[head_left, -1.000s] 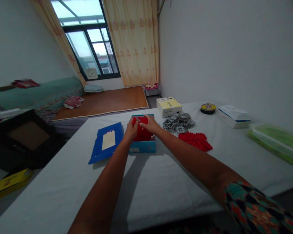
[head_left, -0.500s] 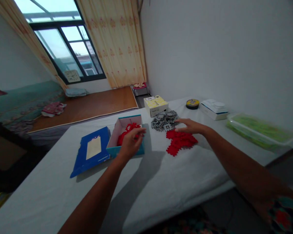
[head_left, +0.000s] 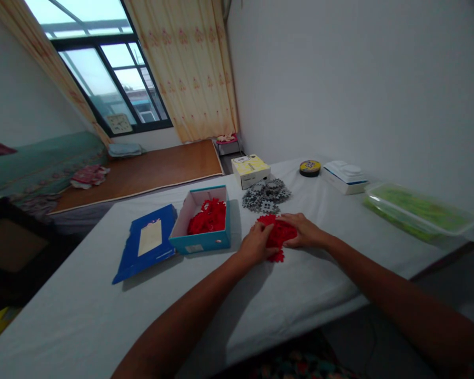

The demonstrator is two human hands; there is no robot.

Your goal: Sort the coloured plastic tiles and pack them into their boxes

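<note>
A cluster of red gear-shaped pieces [head_left: 276, 237] lies on the white-covered table, pressed between my two hands. My left hand [head_left: 256, 243] grips its left side with the fingers curled. From the right, my right hand [head_left: 305, 231] closes around the other side, fingertips on the red pieces. Just beyond them is a heap of grey gear-shaped pieces [head_left: 266, 196]. More red pieces [head_left: 207, 217] fill part of a blue open box [head_left: 205, 243] to the left. Parts of the gripped cluster are hidden under my fingers.
A blue lid [head_left: 148, 245] lies left of the box. Behind the grey heap stands a yellow-and-white box [head_left: 250, 171]. Along the wall are a round yellow-and-black tin [head_left: 310, 168], a white box [head_left: 346, 178] and a clear container [head_left: 422, 213] with green contents.
My left hand has moved right, from over the blue box to the red cluster. My right hand has come down onto it. The cluster is now bunched more tightly and slightly further left.
</note>
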